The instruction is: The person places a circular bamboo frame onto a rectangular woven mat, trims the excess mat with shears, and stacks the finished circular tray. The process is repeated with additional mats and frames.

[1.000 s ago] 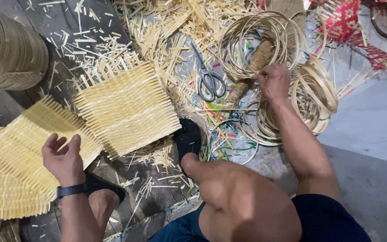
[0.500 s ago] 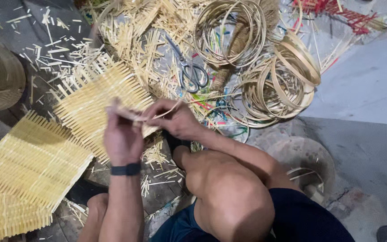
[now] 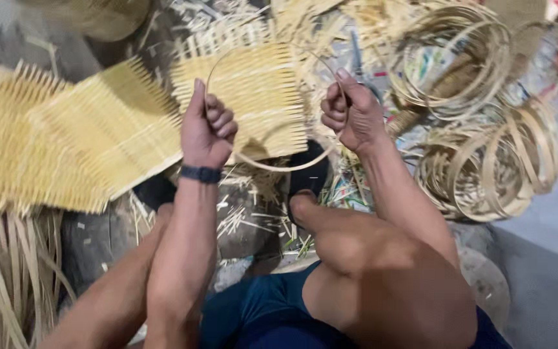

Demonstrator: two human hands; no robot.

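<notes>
A thin bamboo ring (image 3: 272, 165) hangs between my two hands, held up over the floor. My left hand (image 3: 206, 126), with a dark band on its wrist, is closed around the ring's left side. My right hand (image 3: 350, 116) grips the ring's right side with the thumb up. Through the ring shows a woven bamboo mat (image 3: 253, 97) with fringed edges, lying on the ground. My bare knees and blue shorts fill the bottom of the view.
Further woven mats (image 3: 79, 148) lie to the left. Coils of bamboo rings (image 3: 485, 142) are piled at the right, with scissors (image 3: 360, 58) and loose splints among them. Long bamboo strips (image 3: 8, 271) lie at the lower left. My feet in black sandals (image 3: 308, 178) rest below the mat.
My right hand came back from the pile of rings at the right. Both hands have met in front of me and now hold one ring spread between them.
</notes>
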